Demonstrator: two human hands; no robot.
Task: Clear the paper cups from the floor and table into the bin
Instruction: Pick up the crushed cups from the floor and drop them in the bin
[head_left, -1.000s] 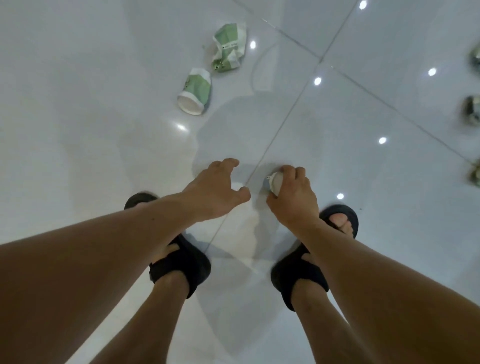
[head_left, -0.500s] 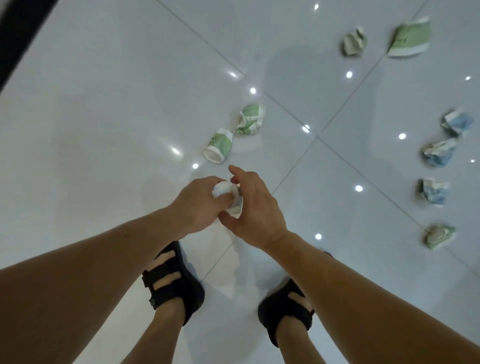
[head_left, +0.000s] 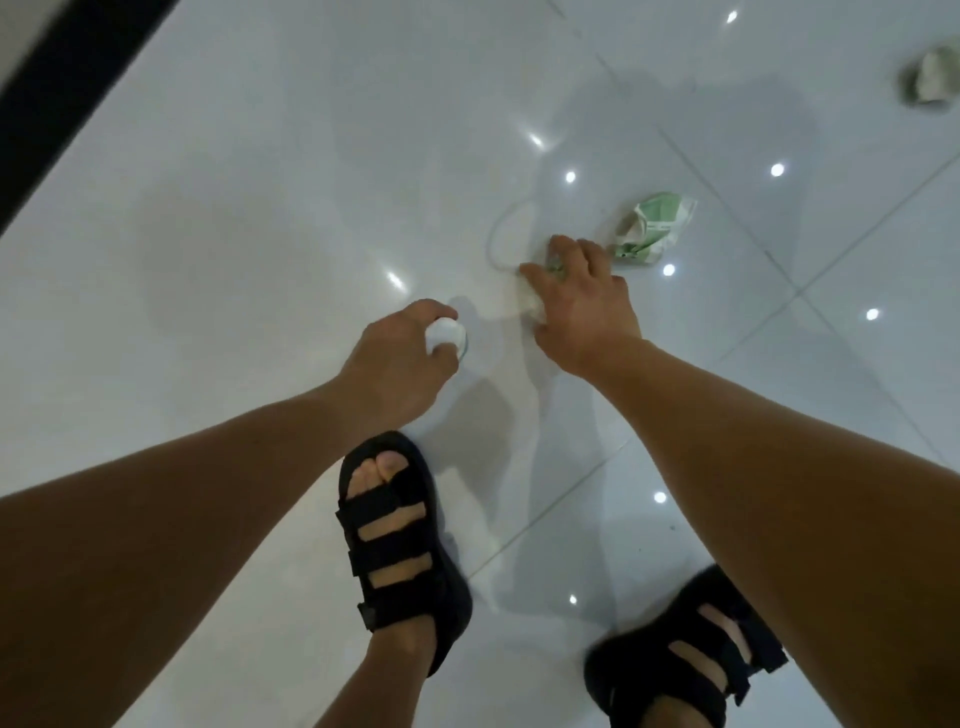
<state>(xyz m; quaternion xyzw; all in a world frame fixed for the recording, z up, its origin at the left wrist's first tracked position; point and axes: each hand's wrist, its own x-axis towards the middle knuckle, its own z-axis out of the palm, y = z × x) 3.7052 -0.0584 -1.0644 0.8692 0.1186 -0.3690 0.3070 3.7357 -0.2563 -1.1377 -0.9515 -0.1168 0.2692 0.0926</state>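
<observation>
The right hand (head_left: 582, 296) is down at the floor (head_left: 260, 218), fingers and thumb curled over a green cup (head_left: 531, 305). Most of that cup is hidden under the palm, so the grasp looks closed but not certainly firm. The left hand (head_left: 400, 358), just to the left of it and nearer the body, is clenched round a white cup (head_left: 445, 333), which it holds just above the tiles.

The step in hand seems to be lifting the green cup. To do it well, the fingers should wrap right round the wall before the hand rises. The paper is thin and crushes easily, so a light squeeze is enough, and the glossy tile lets a cup slide away from a glancing push.

A crushed cup (head_left: 655, 224) lies just beyond the right fingertips and slightly to their right, apart from them. It is the likely next pick, but with both hands full one cup would have to be nested or pressed against another.

A far cup (head_left: 930, 78) lies well beyond and to the right. Left of the left hand the tiles run to a dark strip (head_left: 72, 98), perhaps a wall base. The sandals (head_left: 400, 545) stand behind both hands, so rising straight up is unobstructed. The bin is not in view.
</observation>
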